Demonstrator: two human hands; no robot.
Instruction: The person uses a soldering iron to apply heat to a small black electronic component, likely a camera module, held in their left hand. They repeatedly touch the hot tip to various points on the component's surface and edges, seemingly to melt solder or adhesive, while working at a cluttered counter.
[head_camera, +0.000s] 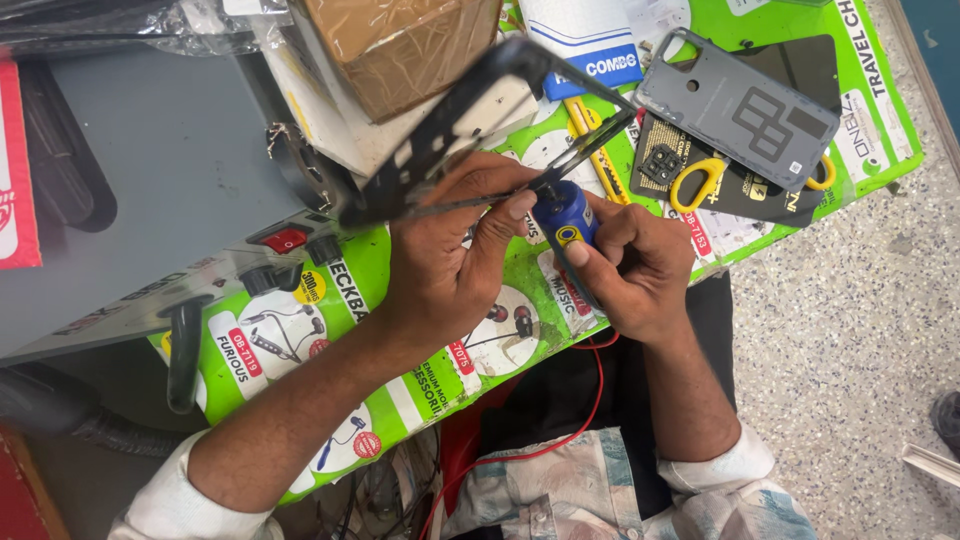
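**Two Hands, a Phone Frame and a Blue Tool**

While a big grey machine (130, 170) with a red switch (285, 239) fills the left side, a bright green printed sheet (400, 330) covers the work table under the hands. A brown box (400, 45) wrapped in tape sits at the top, behind the work.

Next comes the black phone frame (450, 120). It is tilted up above the green sheet, and the left hand (450, 260) grips its lower edge with thumb and fingers wrapped around it.

To the right lies a grey phone back cover (735, 105), flat on the sheet and well apart from the hands. Yellow-handled scissors (700, 180) lie just below the cover.

The right hand (630, 265) is closed tight around a small blue tool (565, 220). Its tip touches the frame, right beside the left thumb.

A thin red wire (590, 400) runs down from under the right hand, across the person's lap.
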